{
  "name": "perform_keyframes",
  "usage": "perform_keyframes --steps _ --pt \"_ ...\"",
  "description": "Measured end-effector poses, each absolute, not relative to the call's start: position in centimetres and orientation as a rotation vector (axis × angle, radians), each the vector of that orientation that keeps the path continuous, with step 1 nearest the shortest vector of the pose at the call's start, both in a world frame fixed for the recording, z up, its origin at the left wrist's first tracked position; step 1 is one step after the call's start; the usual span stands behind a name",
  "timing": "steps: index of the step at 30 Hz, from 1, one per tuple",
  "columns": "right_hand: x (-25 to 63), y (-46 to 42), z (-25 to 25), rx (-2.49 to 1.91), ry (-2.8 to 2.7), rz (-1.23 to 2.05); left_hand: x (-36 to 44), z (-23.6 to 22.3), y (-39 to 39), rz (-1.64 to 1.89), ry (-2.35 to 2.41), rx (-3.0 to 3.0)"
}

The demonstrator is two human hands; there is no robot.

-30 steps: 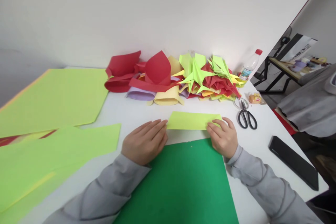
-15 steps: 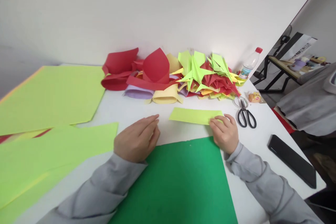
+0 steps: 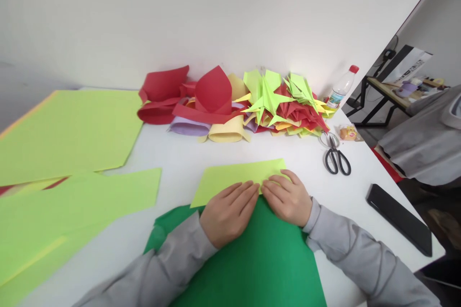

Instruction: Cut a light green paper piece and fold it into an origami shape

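Observation:
A lime-green strip of paper (image 3: 226, 177) lies across the white table at the far edge of the green paper sheet (image 3: 259, 259). My left hand (image 3: 230, 213) and my right hand (image 3: 288, 197) almost meet at the strip's near edge. Both have their fingers bunched together and pressing on the paper. Fingertips of my right hand cover part of the strip's right end. Beneath my left forearm, the green sheet's far left corner is bent up off the table.
Large lime sheets (image 3: 79, 134) lie on the left. Folded red paper pieces (image 3: 214, 88) and lime paper stars (image 3: 266, 98) are heaped by the wall. Scissors (image 3: 336, 160), a bottle (image 3: 340, 88), a small wrapped snack (image 3: 348, 133) and a black phone (image 3: 398, 220) are on the right.
The lime strip has come nearer and to the left, onto the green sheet's edge. My left hand has moved right to it, my right hand left. The green sheet's left corner has buckled.

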State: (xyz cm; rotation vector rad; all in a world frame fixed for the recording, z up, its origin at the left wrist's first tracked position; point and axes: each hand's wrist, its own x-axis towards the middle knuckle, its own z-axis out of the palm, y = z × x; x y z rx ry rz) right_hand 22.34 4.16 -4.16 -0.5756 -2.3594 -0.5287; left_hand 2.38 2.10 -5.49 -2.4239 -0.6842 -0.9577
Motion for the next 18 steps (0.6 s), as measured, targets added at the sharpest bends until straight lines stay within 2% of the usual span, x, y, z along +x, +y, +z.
perform_keyframes --steps 11,18 --pt "22.3 3.7 -4.1 -0.581 -2.411 -0.583 2.8 -5.4 1.9 -0.959 -0.722 -2.439" --pt "23.4 4.5 -3.7 -0.763 -2.323 -0.576 1.5 -4.9 2.7 -0.924 -0.785 -2.320"
